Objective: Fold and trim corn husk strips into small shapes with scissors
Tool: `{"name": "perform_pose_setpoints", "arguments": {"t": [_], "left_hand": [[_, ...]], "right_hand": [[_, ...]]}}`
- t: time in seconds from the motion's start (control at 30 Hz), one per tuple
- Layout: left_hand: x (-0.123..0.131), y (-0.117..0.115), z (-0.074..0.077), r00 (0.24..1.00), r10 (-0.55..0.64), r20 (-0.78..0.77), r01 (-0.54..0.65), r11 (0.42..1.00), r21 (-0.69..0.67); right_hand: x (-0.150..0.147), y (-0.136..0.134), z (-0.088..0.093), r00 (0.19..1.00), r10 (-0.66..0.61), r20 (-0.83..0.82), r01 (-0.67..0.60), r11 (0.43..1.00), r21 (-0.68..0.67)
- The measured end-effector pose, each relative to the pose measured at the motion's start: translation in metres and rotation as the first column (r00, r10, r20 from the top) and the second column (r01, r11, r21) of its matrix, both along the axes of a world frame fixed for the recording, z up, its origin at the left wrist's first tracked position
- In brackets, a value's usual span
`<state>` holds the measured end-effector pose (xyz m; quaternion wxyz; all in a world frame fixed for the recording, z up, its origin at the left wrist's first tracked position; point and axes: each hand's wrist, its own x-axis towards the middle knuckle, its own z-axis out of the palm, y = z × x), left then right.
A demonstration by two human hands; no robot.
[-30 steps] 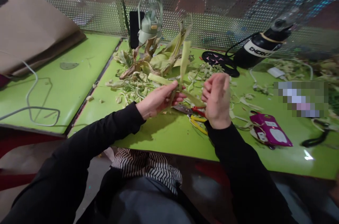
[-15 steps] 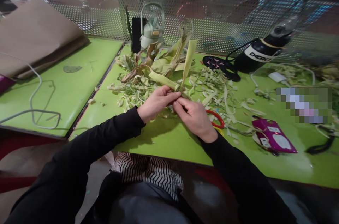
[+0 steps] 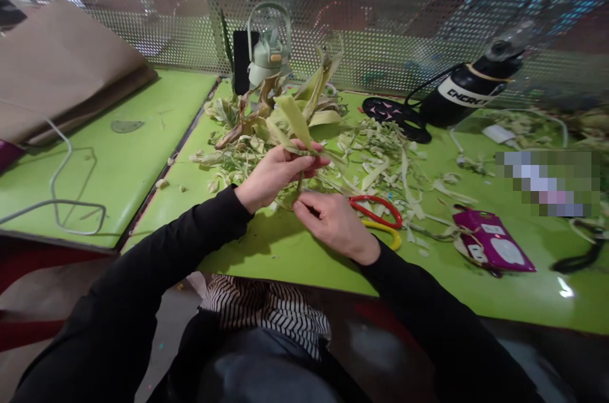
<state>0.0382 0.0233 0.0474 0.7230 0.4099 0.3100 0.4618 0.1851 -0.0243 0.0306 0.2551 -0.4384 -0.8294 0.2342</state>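
My left hand (image 3: 273, 173) pinches a folded pale green corn husk (image 3: 294, 116) above the table, its broad strips sticking up and out past the fingers. Just below and to the right, my right hand (image 3: 335, 222) closes finger and thumb on the lower end of a thin twisted strip that runs down from the husk. Beside my right hand lie scissors with a red handle (image 3: 387, 204) and a yellow one, their blades hidden. Behind my hands is a heap of dried husks (image 3: 318, 89), with shredded scraps (image 3: 375, 136) strewn around it.
A pale green bottle (image 3: 269, 63) and a dark phone (image 3: 242, 60) stand against the perforated metal screen. At the right are a black bottle (image 3: 461, 98), a black disc-shaped item (image 3: 387, 112) and a purple packet (image 3: 497, 241). Brown paper (image 3: 71, 66) covers part of the left table.
My right hand has moved down and left, away from my left hand, drawing out the thin strip. The husk has tilted left, and more of the scissors' handles shows.
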Motion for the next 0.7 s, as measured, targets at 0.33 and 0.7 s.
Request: {"name": "perform_pose_setpoints", "arguments": {"t": [0.33,0.7], "left_hand": [[-0.003,0.009,-0.004,0.982,-0.143,-0.126,0.141,0.990,-0.022],[-0.006,0.004,0.006,0.944,-0.101,-0.314,0.158,0.974,0.163]], "right_hand": [[0.015,0.010,0.008,0.938,-0.307,-0.159,0.342,0.889,0.304],[0.025,0.019,0.009,0.932,-0.280,-0.230,0.269,0.960,-0.080]]}}
